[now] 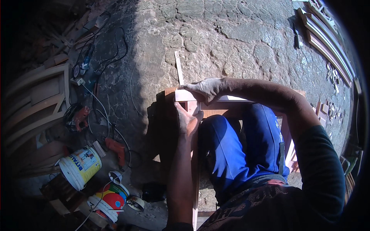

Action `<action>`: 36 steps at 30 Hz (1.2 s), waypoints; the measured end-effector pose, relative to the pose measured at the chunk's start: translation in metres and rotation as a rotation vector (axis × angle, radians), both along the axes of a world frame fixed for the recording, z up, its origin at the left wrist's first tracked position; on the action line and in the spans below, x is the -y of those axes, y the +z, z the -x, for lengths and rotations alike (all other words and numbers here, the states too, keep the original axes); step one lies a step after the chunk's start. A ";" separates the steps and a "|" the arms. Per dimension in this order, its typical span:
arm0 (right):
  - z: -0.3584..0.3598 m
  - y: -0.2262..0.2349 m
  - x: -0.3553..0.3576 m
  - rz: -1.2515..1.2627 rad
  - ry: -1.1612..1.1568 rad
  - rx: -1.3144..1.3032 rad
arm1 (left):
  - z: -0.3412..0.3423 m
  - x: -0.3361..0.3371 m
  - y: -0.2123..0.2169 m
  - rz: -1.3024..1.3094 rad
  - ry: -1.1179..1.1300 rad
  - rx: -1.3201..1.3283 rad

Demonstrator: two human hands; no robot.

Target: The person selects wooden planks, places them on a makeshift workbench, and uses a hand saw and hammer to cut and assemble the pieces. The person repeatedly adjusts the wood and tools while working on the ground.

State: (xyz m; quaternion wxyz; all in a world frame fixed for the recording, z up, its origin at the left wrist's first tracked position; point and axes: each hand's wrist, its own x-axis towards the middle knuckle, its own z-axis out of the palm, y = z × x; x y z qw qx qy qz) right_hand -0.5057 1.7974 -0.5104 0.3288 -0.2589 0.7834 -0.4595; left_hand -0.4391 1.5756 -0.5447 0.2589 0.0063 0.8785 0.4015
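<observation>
Two pale wooden strips meet at a corner in front of my knees. The crosswise strip (pixel 235 99) runs off to the right above my thighs. The lengthwise strip (pixel 195 161) comes back toward me along my left forearm. My right hand (pixel 209 89), dusty and closed, grips the crosswise strip near the corner from its far side. Just below it, my left hand (pixel 188 120) is closed around the lengthwise strip, thumb on the right side and fingers on the left. Under the corner lies a brown board (pixel 169 94). A thin wooden stick (pixel 178 67) points away beyond it.
On the left lie an orange power tool (pixel 116 150), an angle grinder (pixel 84 63) and tangled cables. A white-and-yellow bucket (pixel 81 167) and a colourful tub (pixel 110 200) stand nearer. Curved wooden frames (pixel 36 100) lean at far left. Long timber lengths (pixel 327 44) lie at far right.
</observation>
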 end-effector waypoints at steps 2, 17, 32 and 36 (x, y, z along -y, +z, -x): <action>0.000 -0.001 -0.001 0.030 -0.001 -0.034 | 0.000 0.001 -0.003 -0.047 0.007 -0.006; -0.002 -0.024 -0.003 0.040 0.000 -0.128 | -0.006 0.002 -0.022 -0.058 -0.010 -0.163; 0.000 -0.008 0.001 0.013 0.002 -0.166 | -0.003 0.000 -0.014 -0.082 -0.005 -0.185; -0.004 -0.014 0.002 0.062 -0.029 -0.267 | -0.002 -0.003 -0.005 -0.155 0.020 -0.094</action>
